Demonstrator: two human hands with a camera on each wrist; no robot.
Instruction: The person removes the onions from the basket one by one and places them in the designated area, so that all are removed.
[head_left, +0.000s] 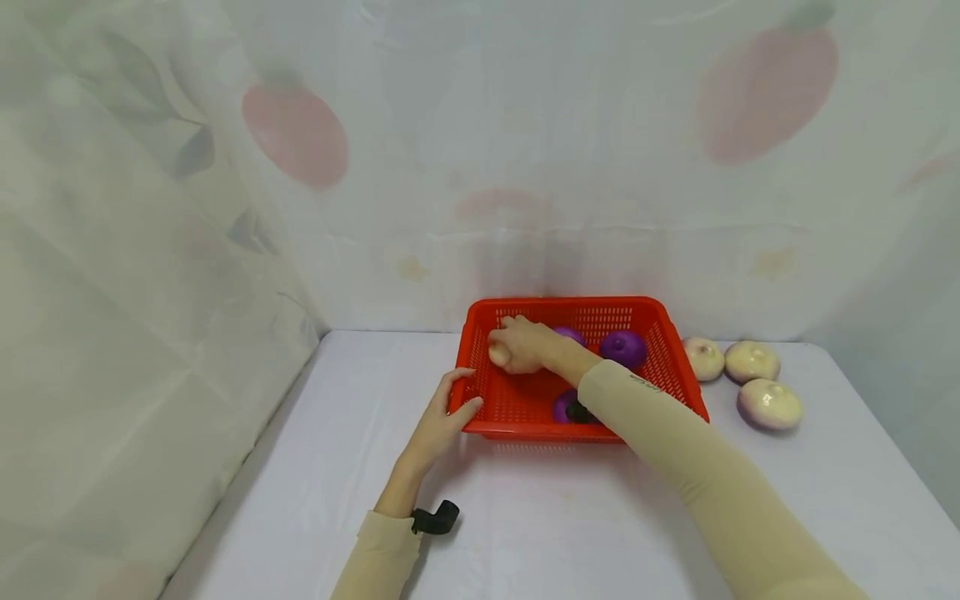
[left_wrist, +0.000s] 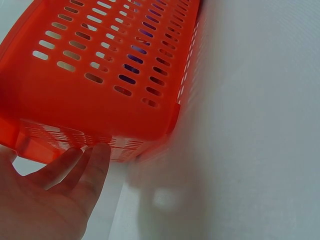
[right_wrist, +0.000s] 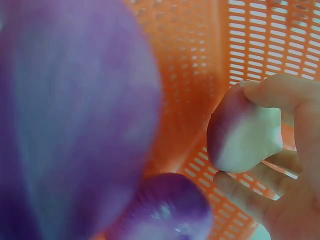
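Note:
My right hand [head_left: 519, 343] reaches into the left part of a red plastic basket [head_left: 585, 432]. In the right wrist view its thumb and fingers hold a purple-and-white turnip [right_wrist: 245, 131] beside the slotted wall. The left hand [head_left: 437, 423] grips the basket's left rim; the left wrist view shows its fingers [left_wrist: 92, 172] against the outer wall. Inside the basket lie more turnips, purple side showing: one at the right [head_left: 622, 348], another behind the right forearm, and a front one [head_left: 562, 407] partly hidden by that arm.
On the white table [head_left: 525, 525], right of the basket, stand three turnips, pale side up: a near one [head_left: 771, 405], a far one [head_left: 752, 362] and one by the rim [head_left: 703, 358]. A patterned curtain [head_left: 525, 150] hangs behind the table.

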